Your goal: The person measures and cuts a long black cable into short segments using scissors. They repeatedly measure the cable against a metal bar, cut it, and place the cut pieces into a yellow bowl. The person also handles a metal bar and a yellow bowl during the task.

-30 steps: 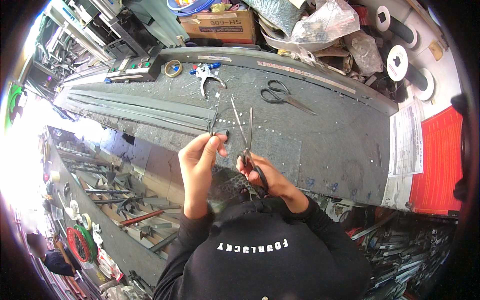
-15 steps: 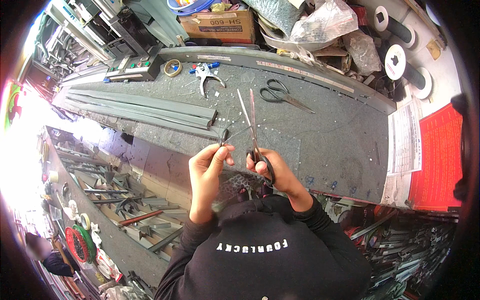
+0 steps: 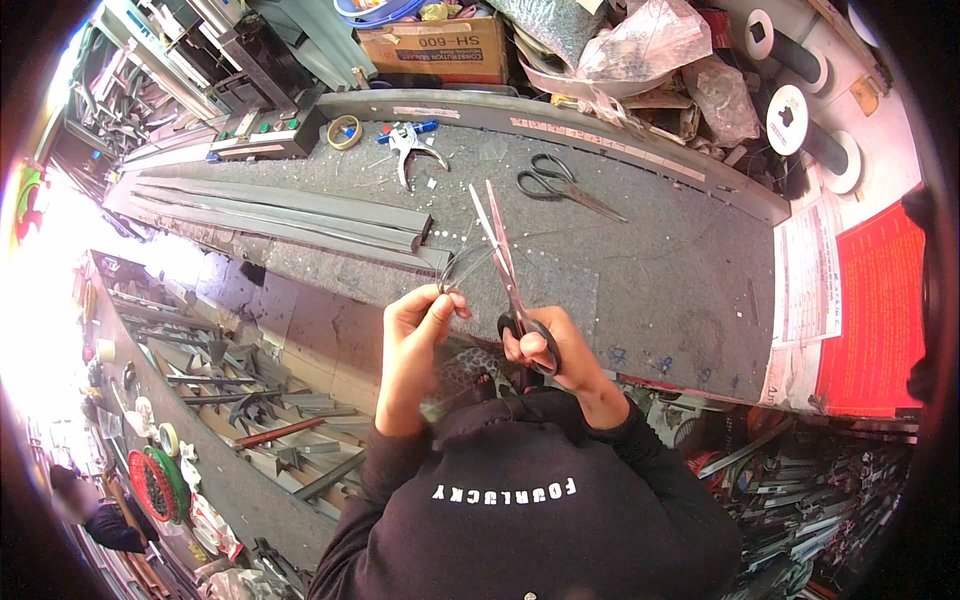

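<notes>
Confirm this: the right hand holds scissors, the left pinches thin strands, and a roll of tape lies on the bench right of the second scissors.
Not quite: in the head view, the roll of tape lies left of the second scissors on the bench. The rest stands: right hand holding scissors, left hand pinching thin strands.

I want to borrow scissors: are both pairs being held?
No: the right hand holds one pair, while the other pair lies on the grey bench.
</notes>
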`<state>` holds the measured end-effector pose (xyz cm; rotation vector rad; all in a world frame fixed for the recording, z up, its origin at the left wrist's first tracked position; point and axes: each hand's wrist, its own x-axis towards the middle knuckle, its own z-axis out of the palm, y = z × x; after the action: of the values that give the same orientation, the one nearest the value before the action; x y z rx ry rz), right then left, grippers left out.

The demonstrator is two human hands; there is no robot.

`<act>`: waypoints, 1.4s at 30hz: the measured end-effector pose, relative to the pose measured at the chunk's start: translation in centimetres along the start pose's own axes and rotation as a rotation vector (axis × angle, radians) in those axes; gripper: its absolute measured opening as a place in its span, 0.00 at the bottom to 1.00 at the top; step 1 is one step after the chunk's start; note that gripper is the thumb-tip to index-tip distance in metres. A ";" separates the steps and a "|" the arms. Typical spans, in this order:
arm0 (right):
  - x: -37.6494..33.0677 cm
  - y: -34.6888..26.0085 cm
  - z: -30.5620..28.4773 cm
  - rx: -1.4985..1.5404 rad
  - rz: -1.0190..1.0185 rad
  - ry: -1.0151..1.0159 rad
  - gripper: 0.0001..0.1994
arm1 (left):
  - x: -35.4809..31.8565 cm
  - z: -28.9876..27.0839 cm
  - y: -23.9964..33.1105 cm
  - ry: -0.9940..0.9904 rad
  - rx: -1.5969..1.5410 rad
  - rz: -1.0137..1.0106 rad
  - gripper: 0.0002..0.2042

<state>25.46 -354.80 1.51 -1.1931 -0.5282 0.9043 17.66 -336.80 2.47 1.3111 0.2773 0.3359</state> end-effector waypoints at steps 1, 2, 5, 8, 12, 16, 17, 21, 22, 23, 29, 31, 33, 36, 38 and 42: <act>-0.2 -0.1 0.0 0.088 0.048 -0.039 0.26 | 0.2 -0.2 -0.3 -0.044 -0.039 -0.018 0.07; -0.7 -0.2 0.1 0.094 0.052 -0.014 0.20 | 0.5 -0.3 -0.7 -0.087 -0.088 -0.021 0.07; -1.4 -0.3 0.1 0.109 -0.003 -0.067 0.27 | 0.8 -0.5 -1.7 -0.165 -0.136 -0.035 0.07; -1.8 -0.3 0.0 0.124 -0.027 -0.043 0.29 | 0.5 -0.2 -2.5 -0.212 -0.072 -0.043 0.06; -2.0 -0.3 -0.4 0.084 -0.047 -0.019 0.30 | 0.2 0.2 -2.7 -0.266 -0.067 -0.051 0.06; -2.1 -0.2 -0.8 0.082 -0.047 -0.018 0.30 | 0.0 0.3 -2.3 -0.268 -0.037 -0.074 0.06; -2.1 -0.2 -0.9 0.073 -0.047 -0.021 0.30 | 0.0 0.3 -2.3 -0.270 -0.036 -0.076 0.06; -2.0 0.2 -1.2 0.067 -0.062 -0.022 0.29 | -0.2 0.3 -2.0 -0.283 -0.086 -0.093 0.06; -2.0 0.3 -1.2 0.066 -0.060 -0.008 0.28 | -0.3 0.2 -2.0 -0.280 -0.067 -0.112 0.06; -2.0 0.4 -1.2 0.065 -0.058 0.001 0.28 | -0.3 0.1 -1.9 -0.277 -0.055 -0.129 0.06; -1.9 0.8 -1.3 0.073 -0.026 0.049 0.25 | -0.4 -0.5 -2.0 -0.269 -0.085 -0.153 0.06; -1.9 0.8 -1.2 0.074 -0.034 0.059 0.24 | -0.3 -0.5 -2.3 -0.253 -0.058 -0.142 0.07; -1.9 0.6 -1.3 0.086 -0.068 0.059 0.24 | -0.3 -0.6 -2.5 -0.221 -0.021 -0.098 0.09; -1.3 0.1 -2.4 0.074 -0.099 0.112 0.22 | -0.3 -1.4 -2.5 -0.133 -0.089 -0.107 0.09; 0.4 0.1 -3.8 -0.146 -0.095 0.299 0.22 | -0.3 -3.2 -1.7 -0.046 -0.042 -0.039 0.10; 7.0 1.4 -8.4 -0.874 0.224 0.552 0.27 | -1.2 -8.1 0.4 0.187 -0.101 0.163 0.11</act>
<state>35.37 -353.54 -3.15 -2.2434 -0.3338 0.4690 13.41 -329.95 1.01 1.2064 0.3075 0.6054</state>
